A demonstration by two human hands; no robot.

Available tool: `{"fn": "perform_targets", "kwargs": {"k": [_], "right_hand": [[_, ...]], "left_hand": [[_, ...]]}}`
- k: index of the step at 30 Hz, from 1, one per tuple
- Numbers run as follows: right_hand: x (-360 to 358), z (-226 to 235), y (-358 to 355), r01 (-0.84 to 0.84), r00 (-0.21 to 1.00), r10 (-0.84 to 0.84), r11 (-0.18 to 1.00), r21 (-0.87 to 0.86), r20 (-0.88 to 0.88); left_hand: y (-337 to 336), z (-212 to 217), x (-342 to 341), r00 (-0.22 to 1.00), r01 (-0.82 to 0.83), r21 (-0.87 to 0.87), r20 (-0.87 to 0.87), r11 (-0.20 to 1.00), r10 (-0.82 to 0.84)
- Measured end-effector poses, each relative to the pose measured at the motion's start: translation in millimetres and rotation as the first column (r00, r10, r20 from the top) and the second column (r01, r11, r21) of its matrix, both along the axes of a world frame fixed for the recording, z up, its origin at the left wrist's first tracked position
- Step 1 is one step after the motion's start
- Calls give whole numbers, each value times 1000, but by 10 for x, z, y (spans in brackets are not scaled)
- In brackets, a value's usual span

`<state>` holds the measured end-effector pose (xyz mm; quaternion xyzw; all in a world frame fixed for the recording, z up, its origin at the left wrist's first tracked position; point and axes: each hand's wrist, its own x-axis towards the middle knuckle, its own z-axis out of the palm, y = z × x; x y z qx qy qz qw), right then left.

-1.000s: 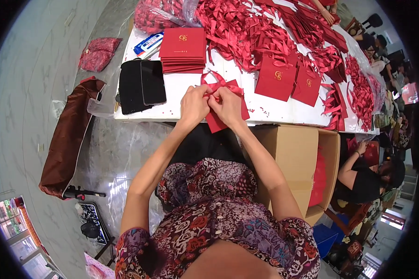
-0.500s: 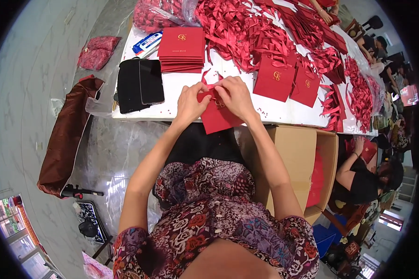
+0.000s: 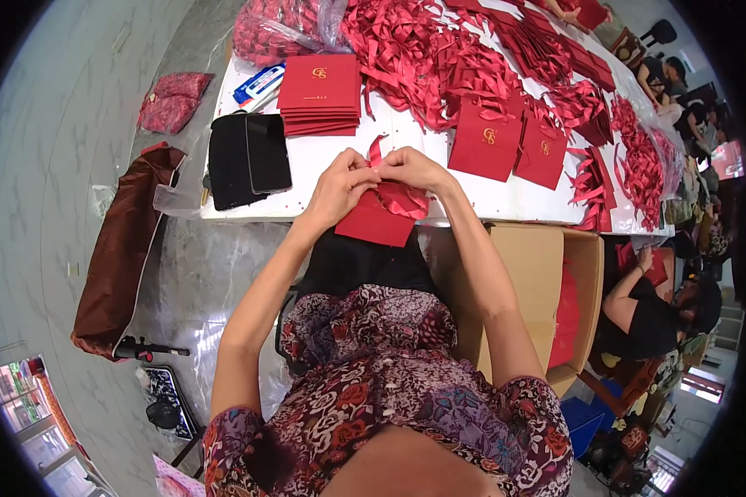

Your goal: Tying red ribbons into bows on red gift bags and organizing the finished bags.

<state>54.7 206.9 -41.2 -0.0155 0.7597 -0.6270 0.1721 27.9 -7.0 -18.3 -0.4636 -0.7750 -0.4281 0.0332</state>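
Observation:
A flat red paper bag (image 3: 375,229) hangs over the table's front edge, close to my body. A glossy red ribbon (image 3: 404,201) loops across its top, and one end sticks up beyond my fingers. My left hand (image 3: 342,187) is closed in a pinch on the ribbon at the bag's upper edge. Fingertip to fingertip with it, my right hand (image 3: 417,170) pinches the same ribbon. The exact grip between the fingertips is too small to make out. Left of my hands lies a neat stack of red bags (image 3: 319,91) with a gold mark on top.
A phone (image 3: 268,153) rests on a black pouch (image 3: 228,161) at the table's left. Loose red ribbons (image 3: 406,62) heap at the back, with more bags (image 3: 485,145) to the right. An open cardboard box (image 3: 522,290) stands by my right arm. Co-workers sit at far right.
The bag has come nearer to me and turned so its gold mark no longer shows. My hands have drawn together at its top edge, and a ribbon loop now lies across it.

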Motion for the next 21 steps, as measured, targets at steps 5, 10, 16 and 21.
{"fn": "perform_targets", "kwargs": {"k": [5,10,16,21], "right_hand": [[-42,-118,-70,69,998,-68,995,-66,15],[-106,-267,-186,339,937,-344,937,-82,-54],[-114,-329,-139,561,778,-478,820,111,-408],[-11,-224,-2,603,759,-493,778,177,-425]], "left_hand": [[15,6,-7,999,14,-11,-47,1000,-14],[56,-6,29,989,-150,-64,-1,987,150],[22,-158,-79,957,-253,-199,95,947,276],[9,-251,-174,943,-313,-246,33,917,330]]}}
